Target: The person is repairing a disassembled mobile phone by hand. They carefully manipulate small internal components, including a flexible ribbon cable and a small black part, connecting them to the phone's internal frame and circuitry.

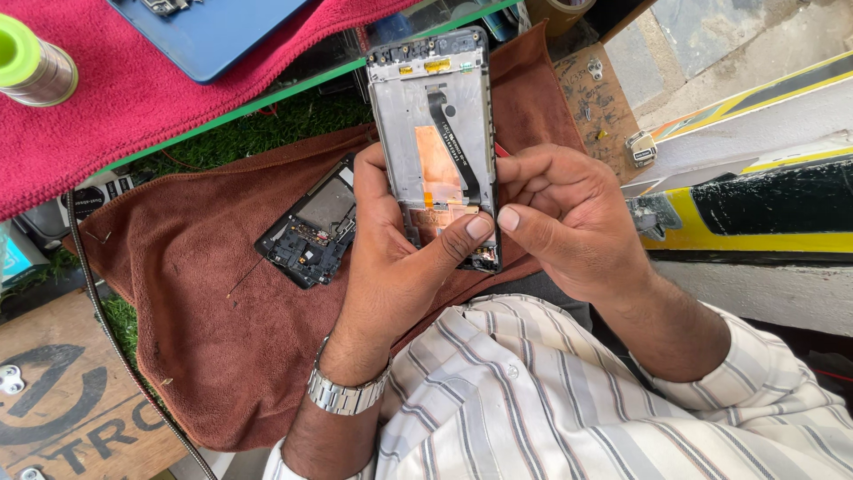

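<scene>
1. Brown towel (pixel 204 293) covers your lap and the bench edge, most likely as a soft bed, so that small parts laid on it neither slide nor get scratched.
2. You hold the opened phone frame (pixel 433 133) upright above that towel, its bare inner side facing you, with the copper patch and the black flex cable (pixel 455 142) in plain sight; held this way, its lower end sits right under your thumbs.
3. Your left hand (pixel 391 258) is wrapped round the frame's left edge, fingers behind it and closed firmly, the thumb laid across the front near the bottom.
4. Your right hand (pixel 569 213) is curled nearly closed at the frame's right edge, thumb tip pressed beside the left thumb. Whether it pinches a small part there, you cannot tell from this view; the fingers hide the spot.
5. The dark circuit board (pixel 311 236) lies flat on the towel, just left of your left hand and apart from the frame.
6. A red cloth (pixel 133 107) with a blue tray (pixel 213 31) sits further up.
</scene>
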